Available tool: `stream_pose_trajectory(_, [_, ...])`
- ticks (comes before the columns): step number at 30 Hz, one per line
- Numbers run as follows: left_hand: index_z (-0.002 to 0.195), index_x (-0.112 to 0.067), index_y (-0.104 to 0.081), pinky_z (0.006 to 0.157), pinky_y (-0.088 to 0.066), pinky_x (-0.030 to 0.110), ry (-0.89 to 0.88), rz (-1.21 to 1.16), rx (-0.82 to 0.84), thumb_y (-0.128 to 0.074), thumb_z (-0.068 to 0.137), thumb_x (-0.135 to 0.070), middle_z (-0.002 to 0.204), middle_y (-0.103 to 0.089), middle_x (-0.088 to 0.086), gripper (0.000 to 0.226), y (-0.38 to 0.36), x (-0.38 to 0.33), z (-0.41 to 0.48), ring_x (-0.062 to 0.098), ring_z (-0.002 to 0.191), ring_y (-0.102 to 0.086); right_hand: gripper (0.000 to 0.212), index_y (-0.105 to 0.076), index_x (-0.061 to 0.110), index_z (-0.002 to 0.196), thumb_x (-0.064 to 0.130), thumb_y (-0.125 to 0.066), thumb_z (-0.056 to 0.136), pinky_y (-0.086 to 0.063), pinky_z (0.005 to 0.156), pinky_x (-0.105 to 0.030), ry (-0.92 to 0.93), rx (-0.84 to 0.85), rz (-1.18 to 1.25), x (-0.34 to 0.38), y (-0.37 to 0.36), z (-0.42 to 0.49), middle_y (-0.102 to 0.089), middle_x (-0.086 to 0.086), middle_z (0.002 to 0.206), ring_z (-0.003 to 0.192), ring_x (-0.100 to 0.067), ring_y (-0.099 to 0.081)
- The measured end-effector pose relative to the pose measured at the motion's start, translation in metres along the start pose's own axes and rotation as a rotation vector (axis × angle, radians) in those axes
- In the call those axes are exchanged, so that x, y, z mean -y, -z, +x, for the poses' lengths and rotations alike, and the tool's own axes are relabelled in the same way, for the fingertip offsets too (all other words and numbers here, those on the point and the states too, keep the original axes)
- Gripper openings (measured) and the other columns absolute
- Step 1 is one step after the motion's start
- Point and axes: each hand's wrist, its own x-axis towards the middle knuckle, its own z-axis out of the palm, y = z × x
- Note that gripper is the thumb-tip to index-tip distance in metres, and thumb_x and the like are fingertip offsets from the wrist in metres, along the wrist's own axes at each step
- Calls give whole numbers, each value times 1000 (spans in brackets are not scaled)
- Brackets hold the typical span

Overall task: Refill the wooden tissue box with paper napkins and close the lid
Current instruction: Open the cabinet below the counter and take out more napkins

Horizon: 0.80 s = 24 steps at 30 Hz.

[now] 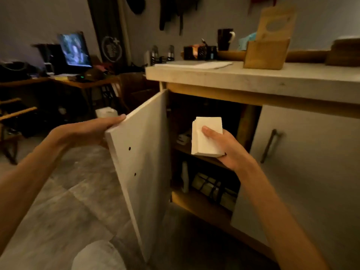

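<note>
My right hand (224, 149) holds a thick stack of white paper napkins (206, 137) in front of the open cupboard, thumb pressed on the top sheet. My left hand (93, 129) grips the top edge of the open white cupboard door (144, 162). The wooden tissue box (266, 54) stands on the countertop at the upper right. Its lid (276, 23), with an oval slot, is raised upright behind it.
The pale countertop (253, 76) carries a dark mug (225, 38), small jars and a flat white sheet (194, 65). Cupboard shelves (204, 158) hold dim items. A shut door with a handle (269, 146) is to the right. A desk with a lit screen (75, 49) stands at the left.
</note>
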Motion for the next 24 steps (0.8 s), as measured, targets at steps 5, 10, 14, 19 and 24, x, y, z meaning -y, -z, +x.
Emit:
stream_pose_trajectory(5, [122,-31,-53,66,-56,30,-351,15,25,-41,86,-66,110,-63,2,52,-128,14,12,26,97,-65,38,-57,21,124,30,-64,88,-58,78,-36,78,-169,28,10,43,-69,-70,-5,113,102,-23,-69])
stream_pose_trajectory(10, [136,-27,-12,73,-56,29,-471,-89,1,-41,98,-44,120,-49,6,51,-243,-15,70,19,100,-57,42,-60,16,121,34,-61,83,-61,76,-34,152,-521,121,-6,86,-120,-68,-9,111,101,-24,-66])
stream_pose_trajectory(14, [132,-18,-19,99,-45,47,-403,-152,-111,-45,98,-42,142,-36,16,50,-302,-51,107,39,120,-50,62,-54,13,131,37,-68,76,-57,73,-34,105,-751,68,-13,105,-131,-63,-14,125,110,-30,-62])
stream_pose_trajectory(19, [149,-6,-7,108,-34,48,-327,-124,-152,-44,98,-40,155,-23,20,72,-327,-70,129,43,132,-39,63,-54,14,130,37,-71,74,-55,82,-41,-1,-852,78,4,112,-120,-63,-16,124,113,-34,-60])
stream_pose_trajectory(24, [152,-14,5,109,-34,44,-118,-146,-71,-42,100,-21,154,-31,15,70,-319,-102,136,37,134,-42,42,-57,17,123,30,-67,83,-52,91,-45,-118,-863,198,72,84,-93,-67,-13,116,108,-31,-63])
